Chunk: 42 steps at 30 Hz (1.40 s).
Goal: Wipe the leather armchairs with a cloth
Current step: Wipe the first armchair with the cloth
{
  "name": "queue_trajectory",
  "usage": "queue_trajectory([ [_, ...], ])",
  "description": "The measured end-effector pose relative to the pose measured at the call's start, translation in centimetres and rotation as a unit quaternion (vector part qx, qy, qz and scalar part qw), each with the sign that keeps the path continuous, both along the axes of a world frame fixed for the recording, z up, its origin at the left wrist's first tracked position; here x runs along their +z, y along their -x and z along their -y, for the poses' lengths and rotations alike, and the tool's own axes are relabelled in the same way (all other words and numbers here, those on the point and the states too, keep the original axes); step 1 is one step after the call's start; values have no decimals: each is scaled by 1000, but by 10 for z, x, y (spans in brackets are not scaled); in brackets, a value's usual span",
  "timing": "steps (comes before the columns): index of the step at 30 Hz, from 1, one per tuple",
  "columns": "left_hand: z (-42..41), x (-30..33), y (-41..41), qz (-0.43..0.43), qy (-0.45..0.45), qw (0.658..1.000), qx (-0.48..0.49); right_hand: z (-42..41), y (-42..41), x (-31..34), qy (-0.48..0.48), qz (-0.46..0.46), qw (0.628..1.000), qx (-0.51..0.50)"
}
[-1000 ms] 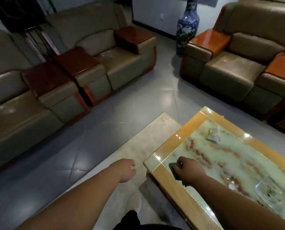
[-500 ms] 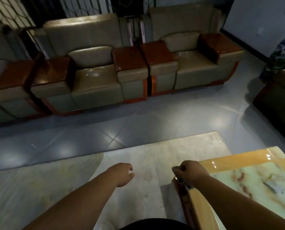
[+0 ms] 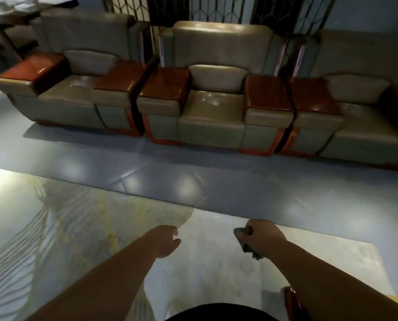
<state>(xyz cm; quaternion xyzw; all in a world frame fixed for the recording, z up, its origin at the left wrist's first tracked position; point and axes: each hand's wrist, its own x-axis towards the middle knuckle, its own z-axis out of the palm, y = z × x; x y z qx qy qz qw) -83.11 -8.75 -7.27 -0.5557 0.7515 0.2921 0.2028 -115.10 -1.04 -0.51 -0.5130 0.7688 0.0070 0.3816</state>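
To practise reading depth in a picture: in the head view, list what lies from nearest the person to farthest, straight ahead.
Right hand gripping the cloth → pale rug → grey tiled floor → middle armchair → metal window grille.

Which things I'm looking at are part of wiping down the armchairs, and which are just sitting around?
Part of the job:
- cloth, gripped in the right hand
- left armchair
- middle armchair
- right armchair
- left hand, holding nothing

Just around:
- rug
- table corner
- window grille
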Motion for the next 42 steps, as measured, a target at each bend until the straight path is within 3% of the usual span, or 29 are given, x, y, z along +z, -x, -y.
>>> queue_trajectory([
  [10,45,0,-175,14,18,986,164,121,-162,-10,63,48,982,169],
  [21,76,-20,-248,8,-22,959,284,251,-271,-39,22,-1,943,331],
  [27,156,-7,-262,21,-31,936,349,357,-303,-45,2,27,931,364],
  [36,248,-4,-269,-26,-47,921,387,509,-357,-27,5,106,931,350],
  [42,304,-15,-329,-42,-59,905,420,569,-428,-41,-19,119,910,397],
])
